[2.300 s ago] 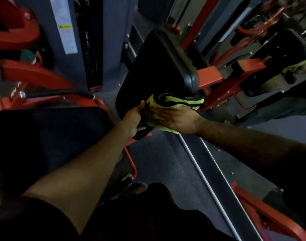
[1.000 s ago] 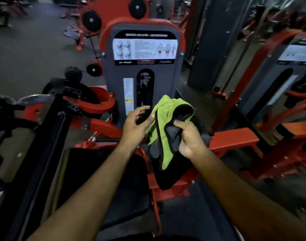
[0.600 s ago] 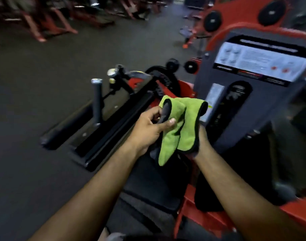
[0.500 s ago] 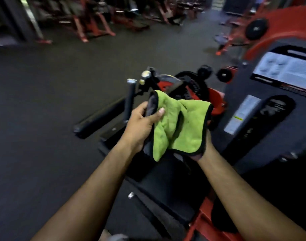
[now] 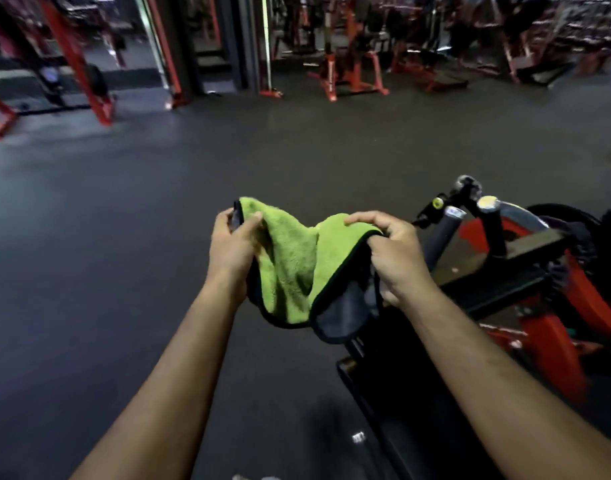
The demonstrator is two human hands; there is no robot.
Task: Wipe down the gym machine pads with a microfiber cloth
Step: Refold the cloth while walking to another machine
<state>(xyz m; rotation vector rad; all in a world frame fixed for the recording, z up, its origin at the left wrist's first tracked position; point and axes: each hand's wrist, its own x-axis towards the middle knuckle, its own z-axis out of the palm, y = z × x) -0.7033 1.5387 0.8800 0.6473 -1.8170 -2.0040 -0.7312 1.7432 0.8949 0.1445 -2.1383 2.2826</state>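
Both hands hold a green cloth in the air: left hand and right hand each pinch an edge. It looks soft, light and floppy, best taken by its edges.

Gym: red weight machines, rubber floor

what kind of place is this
Most likely a commercial gym floor: rows of red steel racks stand across dark rubber flooring, and a red-framed weight machine with black padding sits beside the person holding a green microfiber cloth.
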